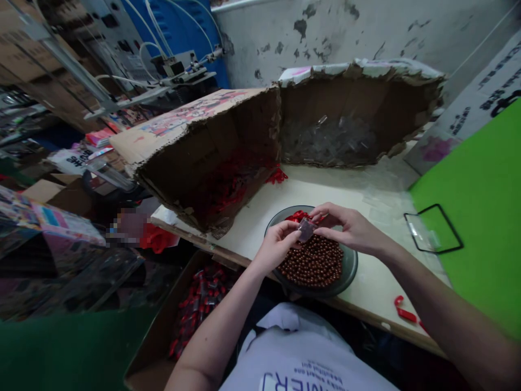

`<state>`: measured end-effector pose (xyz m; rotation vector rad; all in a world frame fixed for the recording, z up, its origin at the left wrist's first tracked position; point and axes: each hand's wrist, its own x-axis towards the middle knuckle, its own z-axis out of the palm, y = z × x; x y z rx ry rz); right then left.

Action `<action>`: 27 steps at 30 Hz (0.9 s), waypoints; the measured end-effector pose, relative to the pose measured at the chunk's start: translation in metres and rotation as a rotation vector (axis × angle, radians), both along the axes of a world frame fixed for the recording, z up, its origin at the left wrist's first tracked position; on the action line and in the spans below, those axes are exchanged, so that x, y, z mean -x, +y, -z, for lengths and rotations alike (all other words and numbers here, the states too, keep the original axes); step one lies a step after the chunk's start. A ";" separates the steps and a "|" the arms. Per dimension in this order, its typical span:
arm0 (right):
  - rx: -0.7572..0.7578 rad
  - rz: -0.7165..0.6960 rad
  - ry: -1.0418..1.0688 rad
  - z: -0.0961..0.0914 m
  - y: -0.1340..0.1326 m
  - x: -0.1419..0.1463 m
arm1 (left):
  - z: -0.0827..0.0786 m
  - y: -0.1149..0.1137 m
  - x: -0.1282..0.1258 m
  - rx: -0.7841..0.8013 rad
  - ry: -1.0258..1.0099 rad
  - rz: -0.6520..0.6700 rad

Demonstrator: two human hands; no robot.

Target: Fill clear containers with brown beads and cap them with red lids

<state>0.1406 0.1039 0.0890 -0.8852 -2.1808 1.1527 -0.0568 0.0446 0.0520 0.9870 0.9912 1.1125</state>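
Over a round grey-green basin (350,271), my left hand (279,241) and my right hand (340,225) meet at a small clear plastic box (306,230). The fingers of both hands pinch it from opposite sides. Dark brown glossy beads (313,266) fill much of the basin below. Red plastic pieces (299,216) lie at the basin's far side, partly behind my hands. What is inside the small box is too small to make out.
A torn cardboard box (195,130) holds red pieces at the left; another cardboard box (391,103) holds clear plastic pieces. Below left, a carton (142,347) contains red-and-clear items. A black wire frame (442,251) lies by the green panel (488,217). Loose red parts (406,315) sit at the table edge.
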 end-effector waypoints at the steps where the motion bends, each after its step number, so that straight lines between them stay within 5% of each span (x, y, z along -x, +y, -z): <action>1: -0.005 -0.020 -0.006 -0.001 0.000 0.001 | 0.000 0.000 0.001 -0.009 0.014 0.004; 17: 0.007 0.032 -0.032 -0.012 -0.003 0.001 | 0.004 -0.002 -0.003 0.076 -0.277 0.023; 27: -0.034 -0.003 -0.076 -0.018 0.002 -0.002 | 0.007 0.000 -0.005 0.075 -0.258 0.000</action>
